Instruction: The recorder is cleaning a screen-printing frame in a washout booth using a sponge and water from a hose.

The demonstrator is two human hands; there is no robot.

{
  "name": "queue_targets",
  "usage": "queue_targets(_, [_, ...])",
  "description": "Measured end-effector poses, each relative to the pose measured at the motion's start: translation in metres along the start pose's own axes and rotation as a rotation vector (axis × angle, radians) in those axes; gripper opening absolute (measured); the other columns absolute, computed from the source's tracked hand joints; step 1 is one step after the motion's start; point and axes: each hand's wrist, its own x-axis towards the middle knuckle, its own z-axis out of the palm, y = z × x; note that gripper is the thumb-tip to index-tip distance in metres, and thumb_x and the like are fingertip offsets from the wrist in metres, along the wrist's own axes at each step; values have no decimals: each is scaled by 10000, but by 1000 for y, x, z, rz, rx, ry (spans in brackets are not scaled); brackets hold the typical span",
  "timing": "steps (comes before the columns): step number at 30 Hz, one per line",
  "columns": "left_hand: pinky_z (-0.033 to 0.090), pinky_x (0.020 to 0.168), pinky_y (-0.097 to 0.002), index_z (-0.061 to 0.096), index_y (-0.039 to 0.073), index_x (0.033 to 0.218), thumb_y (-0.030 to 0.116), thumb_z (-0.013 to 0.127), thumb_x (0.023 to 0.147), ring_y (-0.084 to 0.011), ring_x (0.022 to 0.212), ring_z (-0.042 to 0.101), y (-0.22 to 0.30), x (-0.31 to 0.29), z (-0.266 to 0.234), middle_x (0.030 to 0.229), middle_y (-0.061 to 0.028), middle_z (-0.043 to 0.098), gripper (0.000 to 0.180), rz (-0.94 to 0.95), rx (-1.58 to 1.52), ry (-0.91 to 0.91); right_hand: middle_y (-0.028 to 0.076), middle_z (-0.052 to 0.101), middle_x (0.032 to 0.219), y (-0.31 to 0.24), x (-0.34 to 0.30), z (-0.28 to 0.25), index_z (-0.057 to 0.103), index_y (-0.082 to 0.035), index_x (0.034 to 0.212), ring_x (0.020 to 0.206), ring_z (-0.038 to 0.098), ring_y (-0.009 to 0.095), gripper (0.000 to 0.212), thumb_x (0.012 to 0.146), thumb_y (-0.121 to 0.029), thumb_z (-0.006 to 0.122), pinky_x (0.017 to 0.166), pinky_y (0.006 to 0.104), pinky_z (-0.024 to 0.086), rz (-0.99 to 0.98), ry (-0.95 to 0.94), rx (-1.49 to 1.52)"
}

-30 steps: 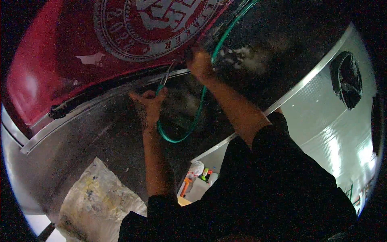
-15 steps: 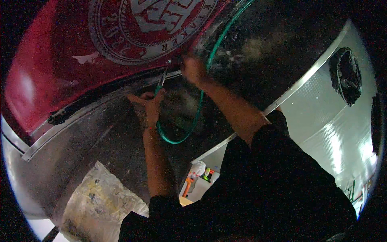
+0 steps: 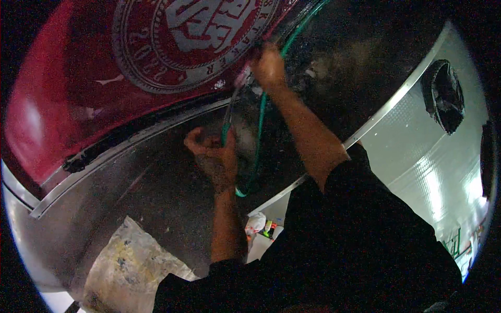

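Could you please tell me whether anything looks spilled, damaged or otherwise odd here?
The pale sheet at lower left looks soiled, stained yellow and dark in patches. Whitish flecks on the red panel, left of the right hand, could be residue, though I cannot tell.

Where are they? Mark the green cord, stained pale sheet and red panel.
Green cord (image 3: 261, 120): head view, middle stretch.
Stained pale sheet (image 3: 128, 266): head view, central surface.
Red panel (image 3: 94, 107): head view, left part.
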Motion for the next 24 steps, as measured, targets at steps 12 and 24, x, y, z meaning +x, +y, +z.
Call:
queue_targets(12, [504, 687, -343, 662, 9, 1100, 279, 807, 786, -211, 711, 617, 69, 21, 25, 822, -113, 665, 438, 396, 181, -139, 233, 603, 1048, 24, 48, -28, 570, -30, 1149, 897, 635, 431, 480, 719, -156, 743, 752, 507, 539, -22, 215, -90])
queue_targets(24, [519, 776, -359, 678, -11, 1054, 251, 810, 790, -232, 851, 661, 102, 33, 40, 943, -141, 699, 395, 370, 101, -159, 278, 588, 1136, 6, 63, -49, 552, 10, 1196, 873, 633, 443, 530, 749, -227, 709, 739, 513, 537, 23, -20, 2])
